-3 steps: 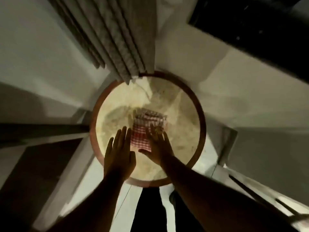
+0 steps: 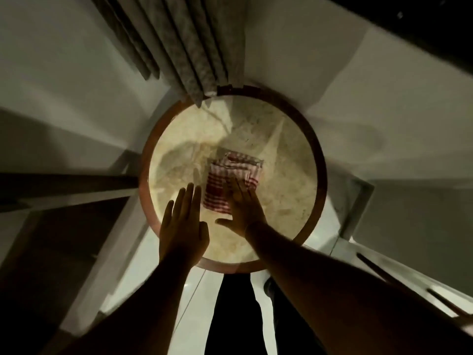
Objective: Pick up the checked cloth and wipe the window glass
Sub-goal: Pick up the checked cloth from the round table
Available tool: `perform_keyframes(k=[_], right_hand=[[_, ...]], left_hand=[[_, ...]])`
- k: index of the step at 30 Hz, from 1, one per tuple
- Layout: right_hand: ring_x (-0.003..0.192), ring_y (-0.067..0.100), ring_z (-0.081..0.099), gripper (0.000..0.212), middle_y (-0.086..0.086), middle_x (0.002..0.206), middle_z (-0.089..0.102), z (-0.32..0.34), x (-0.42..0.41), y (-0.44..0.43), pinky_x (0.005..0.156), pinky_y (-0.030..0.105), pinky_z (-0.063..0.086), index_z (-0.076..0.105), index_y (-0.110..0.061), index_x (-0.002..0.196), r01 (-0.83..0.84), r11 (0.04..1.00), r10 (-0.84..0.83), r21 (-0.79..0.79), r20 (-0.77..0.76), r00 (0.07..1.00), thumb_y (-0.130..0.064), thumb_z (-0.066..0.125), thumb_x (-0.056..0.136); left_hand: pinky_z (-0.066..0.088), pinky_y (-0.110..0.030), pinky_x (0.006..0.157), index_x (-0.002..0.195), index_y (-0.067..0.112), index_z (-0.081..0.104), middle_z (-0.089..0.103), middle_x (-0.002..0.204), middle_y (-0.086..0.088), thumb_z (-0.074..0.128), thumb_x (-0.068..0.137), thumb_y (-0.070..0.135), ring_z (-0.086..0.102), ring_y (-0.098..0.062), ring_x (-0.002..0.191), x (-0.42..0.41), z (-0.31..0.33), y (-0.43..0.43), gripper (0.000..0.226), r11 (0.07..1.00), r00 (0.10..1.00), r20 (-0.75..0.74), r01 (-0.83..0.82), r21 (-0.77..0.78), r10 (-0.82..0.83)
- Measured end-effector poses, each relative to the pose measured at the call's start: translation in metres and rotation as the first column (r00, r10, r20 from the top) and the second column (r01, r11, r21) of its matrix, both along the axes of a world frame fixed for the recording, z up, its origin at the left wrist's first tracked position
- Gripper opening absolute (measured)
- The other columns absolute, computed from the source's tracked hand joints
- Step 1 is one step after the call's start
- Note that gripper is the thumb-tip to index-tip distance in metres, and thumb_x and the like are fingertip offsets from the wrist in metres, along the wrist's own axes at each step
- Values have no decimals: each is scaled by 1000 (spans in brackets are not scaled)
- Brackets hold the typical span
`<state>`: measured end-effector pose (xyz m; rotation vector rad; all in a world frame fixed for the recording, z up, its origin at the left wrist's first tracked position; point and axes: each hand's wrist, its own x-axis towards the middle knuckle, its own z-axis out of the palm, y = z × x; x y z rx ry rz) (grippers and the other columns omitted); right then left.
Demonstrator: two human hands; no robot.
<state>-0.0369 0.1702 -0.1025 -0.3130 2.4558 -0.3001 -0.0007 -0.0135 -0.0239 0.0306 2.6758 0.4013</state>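
Now the right hand (image 2: 243,206) is laid flat, grip wide, on the folded checked cloth (image 2: 230,180). The left hand (image 2: 181,226) is spread flat beside it on the round marbled counter (image 2: 294,175).

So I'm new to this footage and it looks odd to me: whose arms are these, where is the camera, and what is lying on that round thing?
There is no machine here. The camera sits on a person's head and looks down with a wide lens, so walls and the grey curtain bend toward the edges. The two arms are the person's own. Below them is a round table with a pale stone-like top and a reddish-brown rim. On it lies a folded red-and-white checked cloth. The right hand is spread open with its fingers over the near edge of the cloth; it has not closed around it. The left hand is flat and open beside the cloth, holding nothing. The dark shapes at the bottom are the person's legs.
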Motion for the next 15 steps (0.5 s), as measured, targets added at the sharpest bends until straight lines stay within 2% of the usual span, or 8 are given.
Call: perform_keyframes(k=[3,6,8,11,12,13,14,15], right_hand=[[167,34,-1,112,12,180,-3,-18,-8,0,135,53,6,3,-17,172,-50,998,50,33,-14,999,-63,68,94],[167,31,9,69,9,180,9,-17,-16,5,133,52,17,16,-18,172,-70,998,71,8,-115,991,-36,46,112],[163,30,26,55,7,177,27,-9,-27,9,128,47,33,29,-18,169,-25,999,22,-31,-92,996,-22,38,115],[138,29,60,42,6,154,61,24,-47,19,112,42,52,52,-19,155,243,946,-228,-216,91,969,-28,44,115],[133,26,65,37,5,146,68,43,-57,26,112,39,53,60,-19,148,377,869,-327,-319,201,923,-28,47,115],[132,21,67,34,3,141,72,65,-63,32,114,34,51,67,-18,142,536,733,-425,-420,332,842,-28,51,114],[130,17,68,32,1,136,75,89,-72,43,116,31,51,71,-17,138,675,556,-510,-486,441,738,-28,54,113],[128,19,70,32,2,131,77,114,-77,55,114,33,53,72,-14,135,783,393,-592,-482,520,616,-29,54,112]], left_hand=[[17,-54,137,175,16,19,17,185,-9,55,99,14,14,-30,171,4,-12,-1,84,999,1000,7,-30,10,30],[15,-52,138,175,16,17,16,185,-8,56,96,13,13,-28,171,5,-16,5,88,1000,1000,-20,0,25,1],[11,-50,139,176,17,15,12,185,-6,54,97,15,10,-25,172,3,-10,14,88,999,1000,-6,28,22,-28],[11,-51,139,177,16,11,7,186,-4,45,97,18,5,-24,172,-6,7,29,86,997,998,3,67,42,-67],[12,-51,139,177,17,10,6,186,-4,41,97,20,4,-23,172,-14,20,37,86,996,997,-5,81,37,-81],[12,-51,139,177,18,9,5,186,-3,36,96,23,4,-23,172,-20,31,44,85,996,996,-31,80,43,-79],[12,-50,139,177,19,7,4,186,-2,31,96,26,4,-22,172,-31,51,55,84,996,995,-58,84,42,-82],[13,-50,139,177,21,7,3,185,-1,29,99,28,4,-23,172,-42,70,65,82,994,993,-78,93,63,-88]])
